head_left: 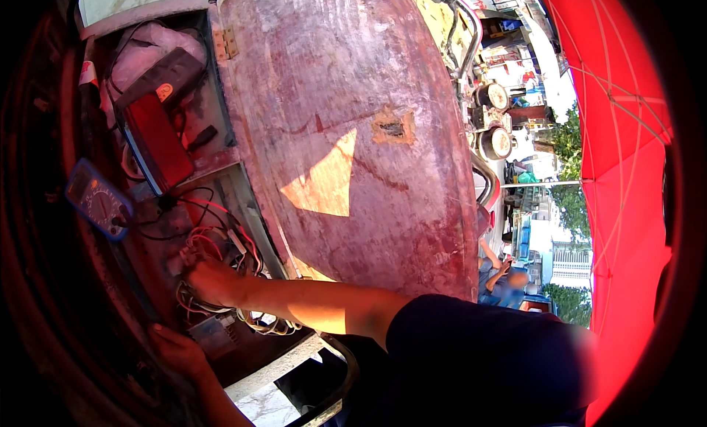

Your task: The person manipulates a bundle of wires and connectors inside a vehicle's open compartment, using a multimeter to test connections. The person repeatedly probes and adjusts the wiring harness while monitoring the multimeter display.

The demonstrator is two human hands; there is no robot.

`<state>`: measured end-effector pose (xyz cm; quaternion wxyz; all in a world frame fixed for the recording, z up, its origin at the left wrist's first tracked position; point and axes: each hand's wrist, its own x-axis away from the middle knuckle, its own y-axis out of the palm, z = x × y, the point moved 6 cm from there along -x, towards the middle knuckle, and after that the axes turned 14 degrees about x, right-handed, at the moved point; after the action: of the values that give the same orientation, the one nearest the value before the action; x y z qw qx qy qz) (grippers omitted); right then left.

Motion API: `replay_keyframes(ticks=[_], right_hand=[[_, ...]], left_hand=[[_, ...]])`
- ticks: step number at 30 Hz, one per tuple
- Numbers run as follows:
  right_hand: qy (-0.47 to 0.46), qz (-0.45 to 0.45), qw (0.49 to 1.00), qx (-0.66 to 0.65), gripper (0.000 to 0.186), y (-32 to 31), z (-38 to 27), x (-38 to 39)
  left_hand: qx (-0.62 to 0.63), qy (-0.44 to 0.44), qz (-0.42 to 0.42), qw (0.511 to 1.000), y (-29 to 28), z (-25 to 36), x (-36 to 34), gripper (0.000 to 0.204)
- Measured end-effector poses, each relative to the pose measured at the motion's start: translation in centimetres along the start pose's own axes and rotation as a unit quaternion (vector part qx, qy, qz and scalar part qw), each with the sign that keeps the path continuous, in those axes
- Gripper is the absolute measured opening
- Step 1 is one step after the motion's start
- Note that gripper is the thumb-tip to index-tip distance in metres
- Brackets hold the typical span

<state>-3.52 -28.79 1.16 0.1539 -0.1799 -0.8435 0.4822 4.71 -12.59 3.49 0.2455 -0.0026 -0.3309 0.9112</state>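
My right hand (206,278) reaches from the right into a tangle of wires (269,322) in an open compartment. Its fingers are closed around some thin wires, though shade and the bundle partly hide them. My left hand (179,352) rests lower down by the compartment's near side, a digit stretched out; its remaining fingers are dim, and nothing shows in it. A blue-cased multimeter (99,200) with a round dial lies tilted left of the wires. Red and black leads (239,232) run close to my right hand. A grey metal box (213,335) sits below that hand.
A red case (158,143) and a black box (162,79) lie beside a pinkish plastic bag (155,47) in the upper compartment. A large worn maroon panel (353,73), hinged, stands alongside. Beyond it are a street, another person (501,283) and a red canopy (626,169).
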Motion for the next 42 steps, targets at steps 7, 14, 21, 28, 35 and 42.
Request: replay_keyframes(ticks=[7,14,21,28,35,42], right_hand=[[0.016,-0.112,0.994,-0.001,0.015,0.3,0.3,0.4],[0.088,-0.070,0.975,-0.191,0.025,1.9,1.1,0.7],[0.093,-0.067,0.963,-0.244,0.019,1.8,2.9,0.4],[0.119,-0.009,0.931,-0.346,0.010,-0.2,3.6,1.0],[0.290,0.069,0.894,-0.333,0.008,-5.3,4.0,4.3],[0.235,-0.100,0.860,-0.442,0.008,-4.4,-1.1,8.5]], left_hand=[[0.003,0.040,0.017,0.999,0.0,0.0,0.1,0.037],[0.021,-0.038,0.017,0.999,-0.4,-0.2,0.2,0.038],[0.020,-0.019,0.018,0.999,0.2,-0.7,0.3,0.043],[-0.020,0.036,-0.011,0.999,0.2,-1.2,0.4,0.036],[0.002,0.060,0.016,0.998,0.1,-1.3,0.4,0.035],[0.003,0.030,0.016,0.999,-0.2,-1.6,0.4,0.039]])
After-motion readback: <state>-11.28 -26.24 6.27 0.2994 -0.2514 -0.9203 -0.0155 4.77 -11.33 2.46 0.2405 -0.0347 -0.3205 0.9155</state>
